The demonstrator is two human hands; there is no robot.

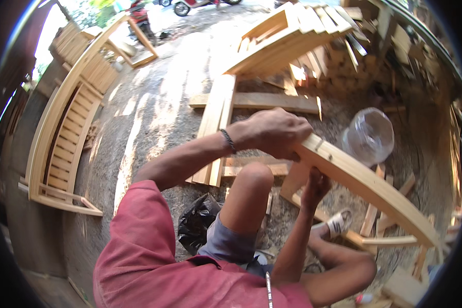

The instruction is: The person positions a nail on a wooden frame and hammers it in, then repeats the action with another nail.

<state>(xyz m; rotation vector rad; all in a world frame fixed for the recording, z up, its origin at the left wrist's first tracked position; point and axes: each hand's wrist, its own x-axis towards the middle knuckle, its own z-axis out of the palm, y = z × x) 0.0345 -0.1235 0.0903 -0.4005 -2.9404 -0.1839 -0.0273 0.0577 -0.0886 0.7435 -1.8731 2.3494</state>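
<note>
A long pale wooden rail (pixel 364 177), part of a wooden frame, slants from the middle of the view down to the lower right. My left hand (pixel 277 131), with a dark braided band at the wrist, is closed over the rail's upper end. Just below, my right hand (pixel 317 187) is closed against the underside of the rail; whatever its fingers hold is hidden. Dark marks show on the rail's top face near my left hand. Beyond that hand, long boards (pixel 213 131) lie on the ground.
A slatted wooden bench frame (pixel 69 133) stands at the left. Stacked angled wooden pieces (pixel 287 46) rise at the back. A clear plastic container (pixel 369 136) sits right of the rail. A black plastic bag (pixel 196 220) lies near my left arm. Offcuts (pixel 405 287) litter the lower right.
</note>
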